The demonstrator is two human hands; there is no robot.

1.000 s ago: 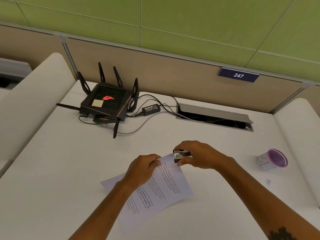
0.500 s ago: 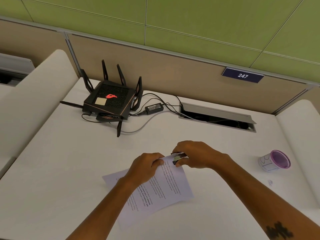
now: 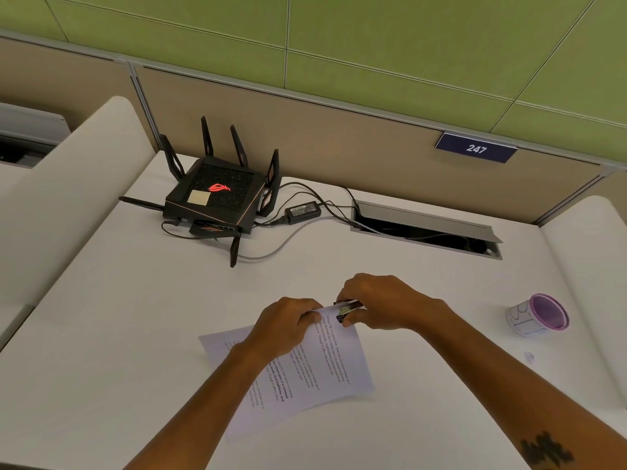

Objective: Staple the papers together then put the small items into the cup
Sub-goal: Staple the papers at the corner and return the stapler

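Printed white papers (image 3: 322, 371) lie on the white desk in front of me. My left hand (image 3: 285, 329) pinches their top edge, fingers closed on the sheets. My right hand (image 3: 383, 305) grips a small black and silver stapler (image 3: 346, 308) whose jaws sit over the papers' top corner. A white cup with a purple rim (image 3: 537, 317) lies on its side at the right. One small pale item (image 3: 530, 357) rests on the desk just in front of the cup.
A black router with antennas (image 3: 217, 198) and its power brick and cables (image 3: 303, 210) sit at the back left. An open cable hatch (image 3: 427, 227) is set in the desk at the back. White side dividers (image 3: 64, 195) flank the desk.
My right hand has closed down a little tighter over the stapler on the corner. The papers and my left hand stay where they were.
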